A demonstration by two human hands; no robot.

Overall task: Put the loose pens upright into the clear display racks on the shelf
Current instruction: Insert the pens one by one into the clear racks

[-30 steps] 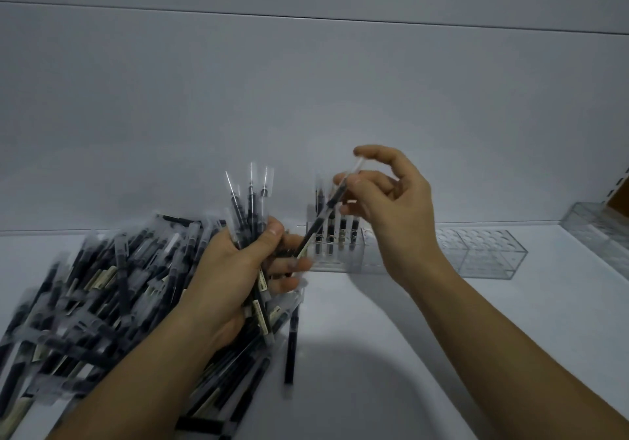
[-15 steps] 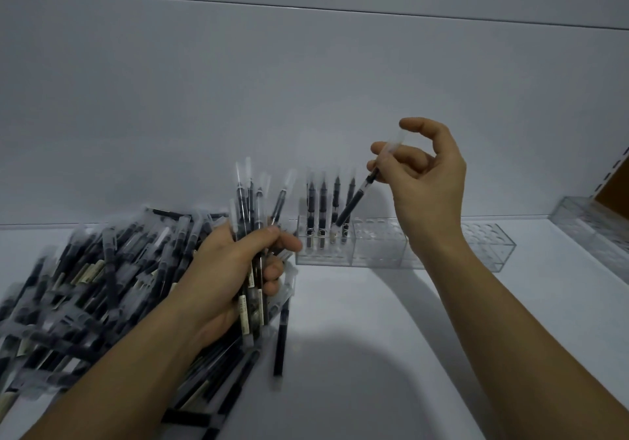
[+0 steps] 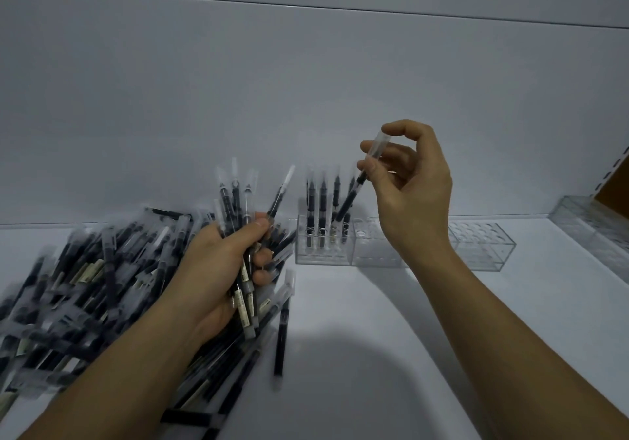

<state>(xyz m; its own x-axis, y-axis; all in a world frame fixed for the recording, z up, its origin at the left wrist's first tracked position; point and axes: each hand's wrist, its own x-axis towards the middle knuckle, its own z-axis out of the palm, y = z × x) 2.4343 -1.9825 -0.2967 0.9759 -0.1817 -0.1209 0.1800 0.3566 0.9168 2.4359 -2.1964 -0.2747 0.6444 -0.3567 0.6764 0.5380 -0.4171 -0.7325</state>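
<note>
Two hands up over the shelf (image 3: 357,320). Right hand (image 3: 415,194) pinches one pen (image 3: 349,199), tilted above the far rack (image 3: 340,257). Left hand (image 3: 214,266) grips a bundle (image 3: 235,198). Pile (image 3: 85,286) on the left is blurred and cut off.

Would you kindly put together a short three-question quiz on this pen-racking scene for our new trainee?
1. True or false: the right hand pinches a single pen, tilted, over the clear rack that already holds upright pens.
2. What is in the left hand? A) a bundle of pens B) a spare rack C) nothing
3. Fill in: the loose pile of pens lies on the shelf to the ___ of the racks.

Key: 1 true; 2 A; 3 left.
</note>
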